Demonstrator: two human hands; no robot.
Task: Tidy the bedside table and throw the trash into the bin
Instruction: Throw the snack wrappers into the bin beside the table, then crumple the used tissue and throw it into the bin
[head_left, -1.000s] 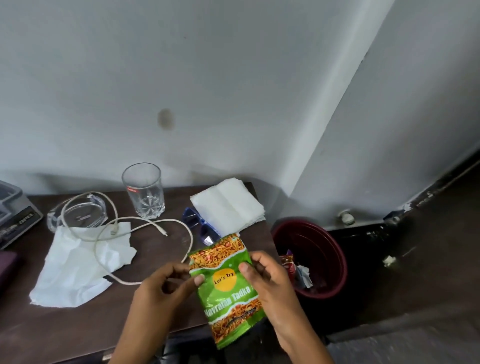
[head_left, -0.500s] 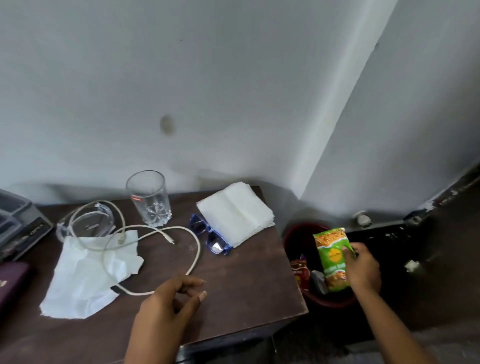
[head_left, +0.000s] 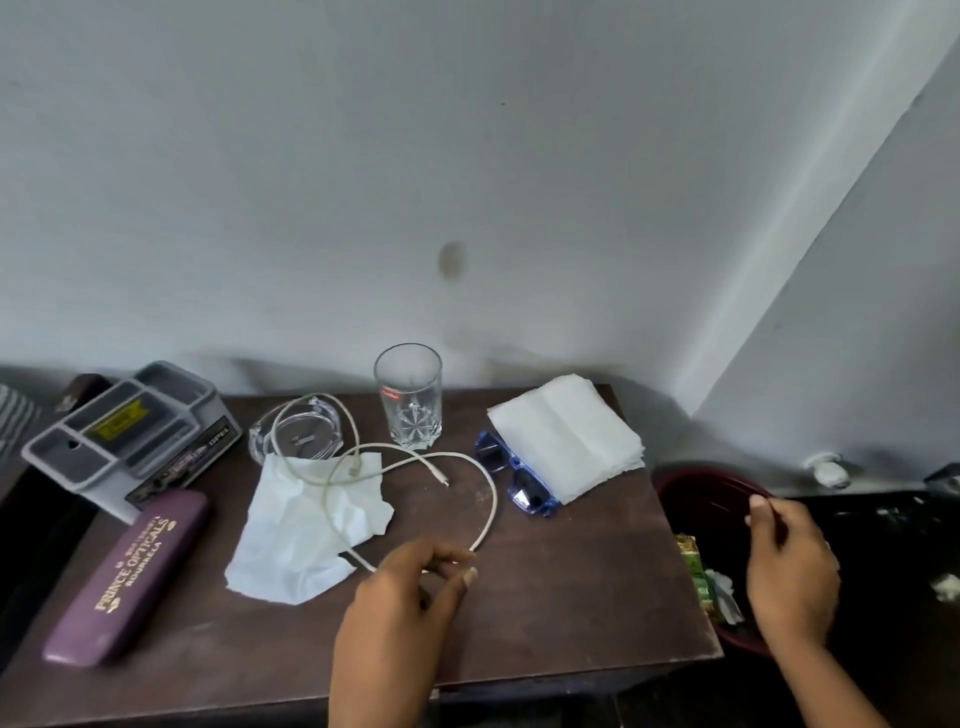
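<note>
The dark wooden bedside table (head_left: 571, 597) carries a crumpled white tissue (head_left: 306, 530) with a white cable (head_left: 415, 457) looped over it. My left hand (head_left: 410, 587) hovers over the cable's near loop, fingers loosely curled and empty. To the right, on the floor, stands the dark red bin (head_left: 696, 493) with the green snack packet (head_left: 698, 577) lying inside among other wrappers. My right hand (head_left: 789, 561) hangs over the bin with fingers apart and holds nothing.
A drinking glass (head_left: 409, 400), a glass ashtray (head_left: 298, 434), blue sunglasses (head_left: 511, 478) and a stack of folded napkins (head_left: 571, 436) stand at the back. A purple spectacle case (head_left: 124, 577) and a grey organiser tray (head_left: 130, 431) lie at the left. Walls meet behind the bin.
My right hand carried the green snack packet from the table edge to the bin and let it go; the packet now lies inside. My left hand moved over the cable.
</note>
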